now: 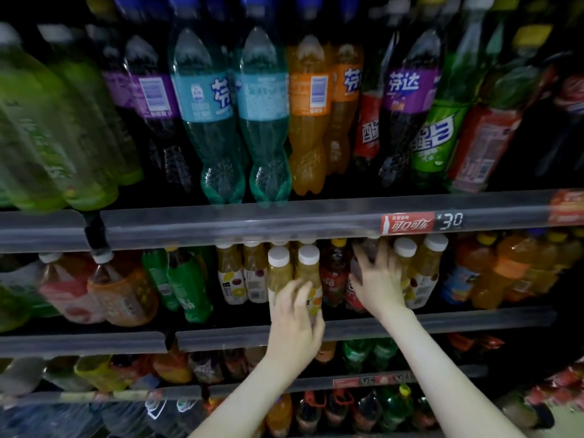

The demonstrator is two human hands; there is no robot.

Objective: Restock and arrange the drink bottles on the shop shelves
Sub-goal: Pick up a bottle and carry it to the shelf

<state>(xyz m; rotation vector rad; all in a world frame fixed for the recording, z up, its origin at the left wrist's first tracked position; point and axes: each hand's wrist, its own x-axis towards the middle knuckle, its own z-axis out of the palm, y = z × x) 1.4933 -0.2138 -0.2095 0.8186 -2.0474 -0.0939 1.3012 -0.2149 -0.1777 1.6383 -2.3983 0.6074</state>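
Head view: dim shelf (pixel 442 320); left grip (pixel 295 324) holds a juice bottle (pixel 309 270); right grip (pixel 377 282), fingers spread, touches a blurred dark bottle (pixel 353 295).

Light is dim and the shelf recesses fall to near black, deepest toward 3 o'clock. Motion blur smears the green bottles (pixel 47 128) at 9 o'clock and softens the left hand (pixel 295 324) and right hand (pixel 377 279). Wide-angle distortion bows the shelf rail (pixel 284 216), which carries a pale sheen.
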